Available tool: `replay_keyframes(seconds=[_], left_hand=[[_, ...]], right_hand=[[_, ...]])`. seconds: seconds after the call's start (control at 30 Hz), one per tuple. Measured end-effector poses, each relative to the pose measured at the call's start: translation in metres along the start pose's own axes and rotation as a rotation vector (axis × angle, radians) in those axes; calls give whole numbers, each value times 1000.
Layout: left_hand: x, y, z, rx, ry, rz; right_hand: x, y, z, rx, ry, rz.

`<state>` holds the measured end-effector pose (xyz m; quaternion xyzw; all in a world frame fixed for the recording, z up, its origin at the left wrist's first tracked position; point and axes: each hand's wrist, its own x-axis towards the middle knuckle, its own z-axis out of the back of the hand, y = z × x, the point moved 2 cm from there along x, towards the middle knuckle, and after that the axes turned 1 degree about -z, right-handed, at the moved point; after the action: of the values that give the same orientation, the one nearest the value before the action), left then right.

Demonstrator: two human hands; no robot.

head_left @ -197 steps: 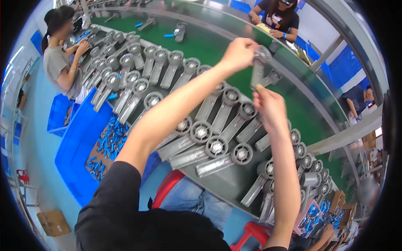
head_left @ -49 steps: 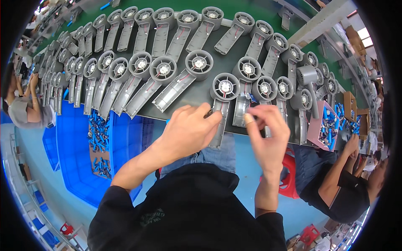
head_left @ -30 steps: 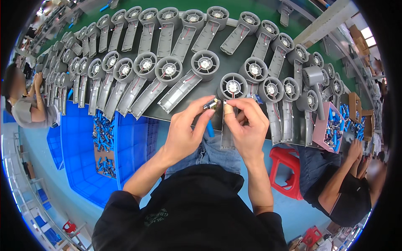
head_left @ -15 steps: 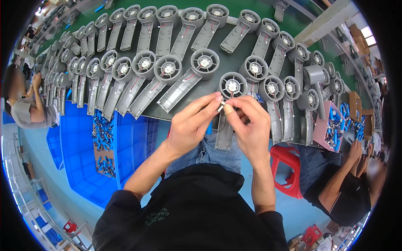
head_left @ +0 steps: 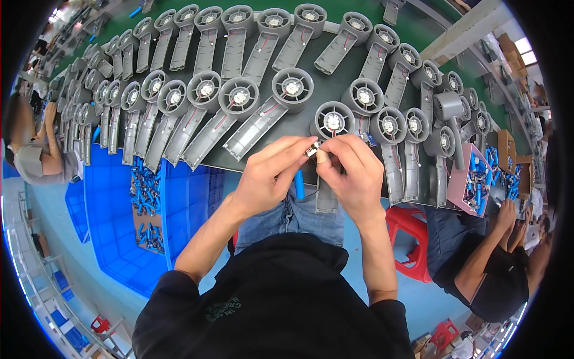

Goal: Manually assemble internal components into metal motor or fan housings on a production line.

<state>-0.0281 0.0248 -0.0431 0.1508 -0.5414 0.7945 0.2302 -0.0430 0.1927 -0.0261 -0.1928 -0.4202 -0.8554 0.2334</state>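
At the table's near edge, my left hand (head_left: 270,175) pinches a small circuit board (head_left: 311,150) with pale parts on it. My right hand (head_left: 353,175) meets it there, thumb and fingers closed at the board's edge; whatever they grip is hidden. Below my left fingers hangs a blue cylindrical battery cell (head_left: 299,184), with a dark wire curving beside it. Just beyond my hands lies a grey fan housing (head_left: 333,121), its round end away from me. Its open handle (head_left: 326,198) runs toward me, partly covered by my right hand.
Rows of similar grey fan housings (head_left: 239,97) cover the dark table (head_left: 311,57). Blue crates (head_left: 122,224) stand at left, with blue cells near them. A pink box (head_left: 472,185) of cells sits at right. A red stool (head_left: 409,242) and a co-worker (head_left: 490,269) are at right.
My fingertips have shifted slightly left, and the small board is turned so more of it shows. More of the blue cell is visible below my left hand.
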Motion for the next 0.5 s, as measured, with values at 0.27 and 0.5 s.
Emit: replay_keyframes(seconds=[0.27,0.5], left_hand=[[6,5,8,-26,76,-67],[6,4,9,-46,108,-33]], right_hand=[[6,-2,5,-10,32,74],[2,-3,0,7,-2,102]])
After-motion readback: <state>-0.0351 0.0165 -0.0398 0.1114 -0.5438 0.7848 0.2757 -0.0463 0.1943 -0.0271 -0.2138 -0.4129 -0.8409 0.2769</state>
